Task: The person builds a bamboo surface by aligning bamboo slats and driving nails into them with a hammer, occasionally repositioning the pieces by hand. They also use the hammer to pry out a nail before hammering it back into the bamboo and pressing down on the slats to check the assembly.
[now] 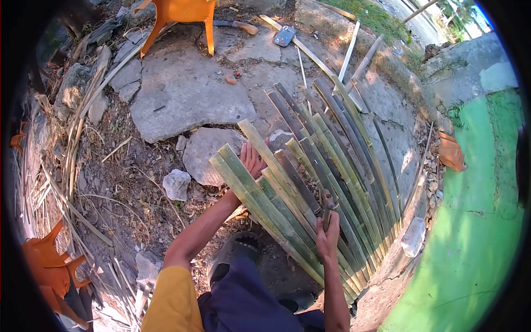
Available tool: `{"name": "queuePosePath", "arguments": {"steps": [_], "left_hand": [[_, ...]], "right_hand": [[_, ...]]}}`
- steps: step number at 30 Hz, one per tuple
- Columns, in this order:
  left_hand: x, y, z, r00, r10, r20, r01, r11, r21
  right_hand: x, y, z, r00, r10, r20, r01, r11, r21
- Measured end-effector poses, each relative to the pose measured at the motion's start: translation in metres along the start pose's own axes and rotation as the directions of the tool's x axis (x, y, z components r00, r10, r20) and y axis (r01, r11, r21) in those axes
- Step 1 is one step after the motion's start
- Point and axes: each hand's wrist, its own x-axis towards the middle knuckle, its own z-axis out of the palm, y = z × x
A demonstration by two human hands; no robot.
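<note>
Split bamboo slats [354, 182] fan out in front of me, green and dark brown, with their lower ends close together at the bottom right. My left hand [252, 159] is partly behind the two leftmost slats. Its fingers are stretched out and touch a pale slat [263, 146]; the thumb is hidden. Over the middle of the fan, my right hand [328, 235] is closed round a short brown wooden handle [327, 200] with a knobby top. I cannot make out what tool it belongs to.
An orange plastic chair [185, 11] stands at the top, near a wooden-handled blade [243, 26] and a dark phone-like device [284, 36]. Broken concrete slabs [188, 99] and a white rock [176, 185] lie to the left. A green-painted surface [470, 232] borders the right. Another orange chair [50, 265] is at lower left.
</note>
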Motion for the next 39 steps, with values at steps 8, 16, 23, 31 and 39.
{"name": "queuePosePath", "arguments": {"steps": [8,16,23,31,39], "left_hand": [[-0.011,0.006,-0.016,0.986,0.131,-0.099,-0.131,0.991,0.009],[-0.043,0.009,0.009,0.994,-0.063,-0.084,0.005,0.831,-0.556],[-0.046,0.026,0.028,0.969,-0.238,0.069,0.229,0.758,-0.611],[-0.096,0.038,0.049,0.961,-0.266,-0.071,0.199,0.852,-0.484],[-0.189,-0.012,-0.064,0.876,-0.25,0.412,0.364,0.904,-0.225]], "right_hand": [[0.004,0.006,0.006,1.0,0.018,0.007,-0.018,1.0,-0.01],[0.001,0.0,0.002,1.0,0.002,0.006,-0.002,1.0,-0.017],[0.0,-0.004,0.003,0.995,-0.102,-0.016,0.101,0.993,-0.06],[-0.022,0.007,0.011,0.997,-0.057,0.042,0.057,0.998,0.001],[-0.04,0.023,0.035,0.991,-0.098,0.095,0.101,0.995,-0.027]]}}
